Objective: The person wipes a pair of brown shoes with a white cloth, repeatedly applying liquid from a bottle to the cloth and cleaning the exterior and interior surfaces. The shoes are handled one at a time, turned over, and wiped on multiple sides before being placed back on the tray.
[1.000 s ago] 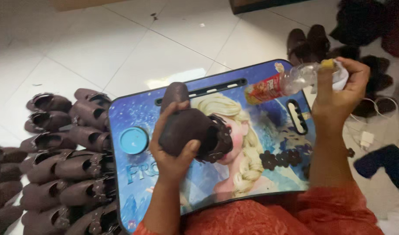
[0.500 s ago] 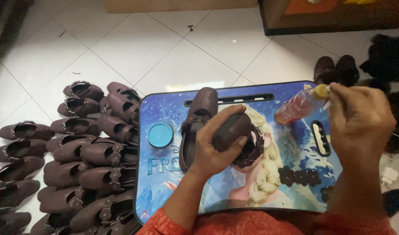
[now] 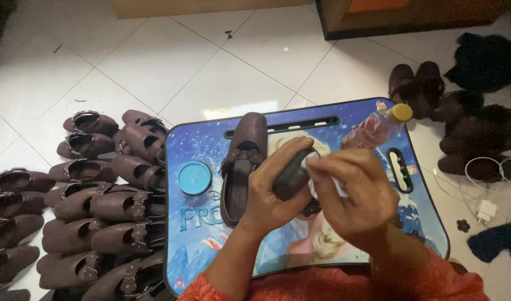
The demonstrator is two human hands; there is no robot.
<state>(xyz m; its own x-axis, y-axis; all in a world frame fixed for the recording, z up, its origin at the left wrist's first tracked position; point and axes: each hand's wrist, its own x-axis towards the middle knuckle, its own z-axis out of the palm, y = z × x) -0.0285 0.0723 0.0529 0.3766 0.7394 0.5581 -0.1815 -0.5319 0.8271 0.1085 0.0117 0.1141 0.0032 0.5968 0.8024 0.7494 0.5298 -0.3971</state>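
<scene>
Far out to the left of my left hand (image 3: 275,192), rows of dark brown shoes (image 3: 71,214) lie packed together on the white tiled floor (image 3: 172,61), toes pointing right, each with a small flower trim on the strap. Nearer in, the blue printed lap tray (image 3: 197,262) rests across my lap as my counter. On it, just left of my left hand, sits a round teal lid (image 3: 195,178), and between that lid and my hand lies one brown shoe (image 3: 241,167) flat on its sole, toe pointing away from me, almost touching my knuckles.

My left hand is curled tight around a second dark shoe (image 3: 292,179), thumb on the near side and fingers wrapped over the top, lifting it clear of the counter. My right hand (image 3: 353,192) is closed too, fingers pinched on a small white cloth (image 3: 314,167) that presses against the end of the held shoe, so the two hands meet over the middle of the tray. Most of that shoe is hidden under my fingers.

Beyond my right hand, toward the far right corner of the counter, a clear plastic bottle (image 3: 378,127) with a red label and a yellow cap lies on its side. Further right, off the tray, darker shoes (image 3: 467,134) are heaped on the floor, and a white charger with its cable (image 3: 484,209) lies beside them, well apart from my right hand.
</scene>
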